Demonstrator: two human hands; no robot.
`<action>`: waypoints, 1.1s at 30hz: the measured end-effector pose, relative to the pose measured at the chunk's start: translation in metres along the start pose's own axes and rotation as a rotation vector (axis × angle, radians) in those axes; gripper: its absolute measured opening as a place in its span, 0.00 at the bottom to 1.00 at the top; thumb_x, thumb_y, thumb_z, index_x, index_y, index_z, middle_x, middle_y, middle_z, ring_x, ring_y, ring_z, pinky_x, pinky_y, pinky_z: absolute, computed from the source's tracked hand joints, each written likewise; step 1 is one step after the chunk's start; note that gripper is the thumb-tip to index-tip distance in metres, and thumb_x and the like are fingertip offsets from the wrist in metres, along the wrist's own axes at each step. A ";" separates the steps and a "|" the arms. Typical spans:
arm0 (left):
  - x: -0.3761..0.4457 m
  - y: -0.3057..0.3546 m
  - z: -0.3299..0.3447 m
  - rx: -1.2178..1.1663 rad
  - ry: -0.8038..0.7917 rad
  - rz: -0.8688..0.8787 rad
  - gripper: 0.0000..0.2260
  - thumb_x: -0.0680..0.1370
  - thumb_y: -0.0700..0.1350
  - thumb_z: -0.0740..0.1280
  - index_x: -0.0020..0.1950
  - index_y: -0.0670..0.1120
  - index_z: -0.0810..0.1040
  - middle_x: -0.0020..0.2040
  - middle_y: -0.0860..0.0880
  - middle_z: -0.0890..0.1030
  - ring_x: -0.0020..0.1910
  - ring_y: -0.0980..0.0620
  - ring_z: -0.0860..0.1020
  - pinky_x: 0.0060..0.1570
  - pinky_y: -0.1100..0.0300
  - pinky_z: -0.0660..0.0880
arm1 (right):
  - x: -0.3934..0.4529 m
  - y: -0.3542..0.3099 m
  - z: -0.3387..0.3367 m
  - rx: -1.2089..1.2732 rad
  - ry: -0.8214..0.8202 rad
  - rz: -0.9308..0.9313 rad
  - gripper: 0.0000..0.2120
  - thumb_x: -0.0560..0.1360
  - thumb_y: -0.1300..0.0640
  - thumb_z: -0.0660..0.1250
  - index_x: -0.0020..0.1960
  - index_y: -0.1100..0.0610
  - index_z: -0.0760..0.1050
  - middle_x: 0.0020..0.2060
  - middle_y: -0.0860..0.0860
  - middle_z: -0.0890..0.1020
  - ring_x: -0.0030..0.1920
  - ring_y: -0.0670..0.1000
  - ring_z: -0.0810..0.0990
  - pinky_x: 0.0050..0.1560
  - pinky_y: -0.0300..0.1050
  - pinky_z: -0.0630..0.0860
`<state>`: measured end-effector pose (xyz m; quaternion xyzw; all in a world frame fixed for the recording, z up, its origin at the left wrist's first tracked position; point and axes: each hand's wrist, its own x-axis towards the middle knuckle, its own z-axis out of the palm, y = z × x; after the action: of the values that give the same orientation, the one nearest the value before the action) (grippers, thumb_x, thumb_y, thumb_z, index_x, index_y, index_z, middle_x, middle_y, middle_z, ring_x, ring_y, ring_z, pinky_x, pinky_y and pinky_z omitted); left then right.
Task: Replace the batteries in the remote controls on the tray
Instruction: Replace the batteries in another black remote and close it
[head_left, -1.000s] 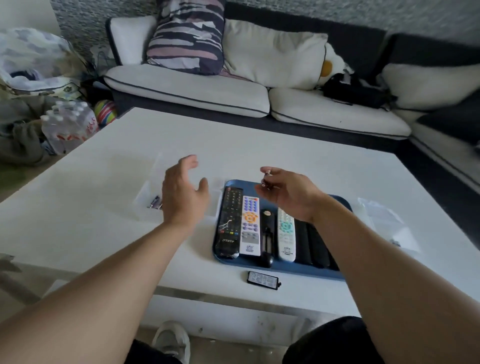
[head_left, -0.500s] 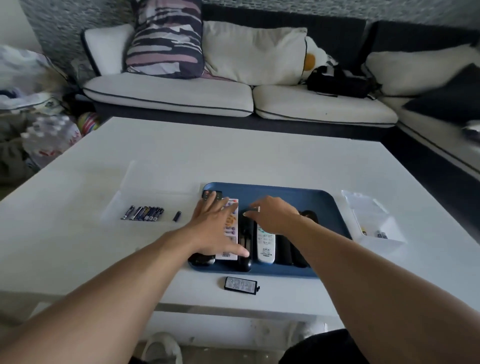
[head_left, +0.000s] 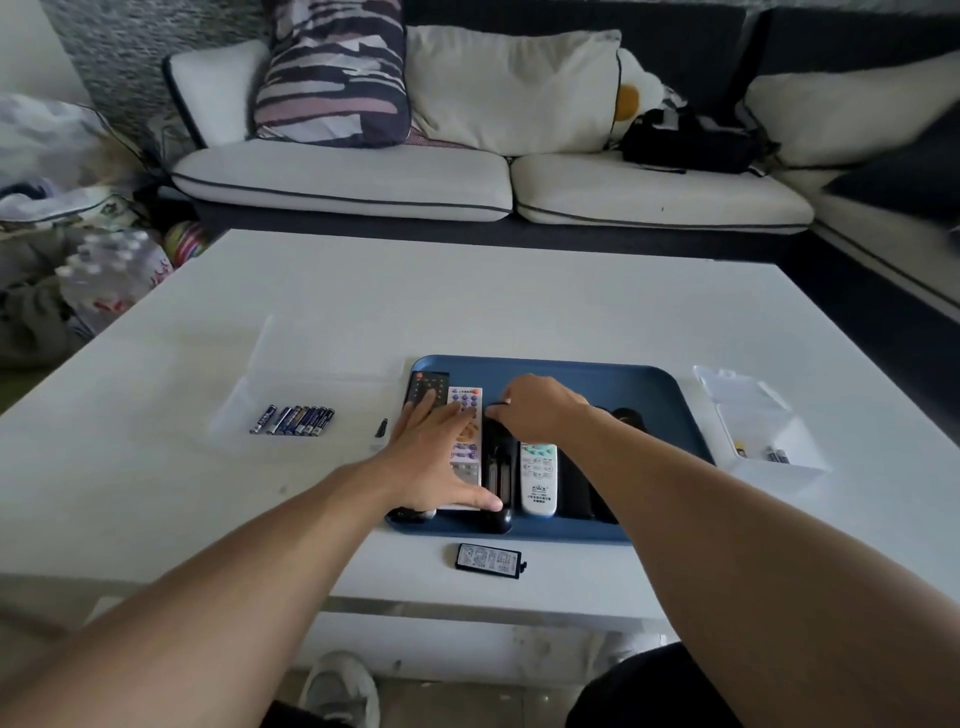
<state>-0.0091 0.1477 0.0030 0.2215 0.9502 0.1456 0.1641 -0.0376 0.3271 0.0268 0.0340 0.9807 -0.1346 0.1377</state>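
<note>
Head view: a white bench (head_left: 519, 312) fronts a sofa (head_left: 363, 176). The left hand (head_left: 436, 457) lies flat, released, on remotes (head_left: 537, 478) in the blue tray (head_left: 649, 395). The right hand (head_left: 540, 410) pinches something small; I cannot tell what. Batteries (head_left: 293, 420) lie left of both.

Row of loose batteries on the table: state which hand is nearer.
Left. The left hand lies flat on the tray's remotes, just right of the row of batteries; the right hand is farther right, over the tray's middle.
</note>
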 end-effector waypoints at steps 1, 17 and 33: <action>-0.001 0.000 0.000 0.005 -0.008 -0.007 0.57 0.64 0.74 0.71 0.83 0.51 0.47 0.83 0.53 0.46 0.80 0.50 0.34 0.78 0.48 0.37 | -0.003 0.000 -0.003 0.077 0.018 0.001 0.21 0.80 0.40 0.62 0.59 0.56 0.78 0.51 0.53 0.83 0.50 0.55 0.82 0.46 0.48 0.79; -0.027 0.051 -0.038 -1.240 0.312 -0.031 0.12 0.84 0.48 0.63 0.60 0.40 0.73 0.48 0.42 0.86 0.49 0.41 0.85 0.47 0.53 0.79 | -0.049 0.008 -0.066 1.419 -0.092 -0.032 0.11 0.79 0.52 0.69 0.41 0.55 0.73 0.28 0.48 0.62 0.27 0.46 0.57 0.22 0.37 0.55; -0.021 0.040 -0.047 -1.485 0.306 -0.183 0.11 0.85 0.48 0.59 0.63 0.43 0.71 0.49 0.45 0.87 0.45 0.42 0.86 0.51 0.44 0.80 | -0.067 0.009 -0.059 1.774 -0.305 0.085 0.07 0.84 0.62 0.59 0.60 0.62 0.72 0.57 0.57 0.84 0.50 0.51 0.83 0.32 0.34 0.73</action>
<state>0.0054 0.1623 0.0647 -0.0494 0.6296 0.7611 0.1479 0.0127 0.3498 0.0977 0.1459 0.4856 -0.8398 0.1942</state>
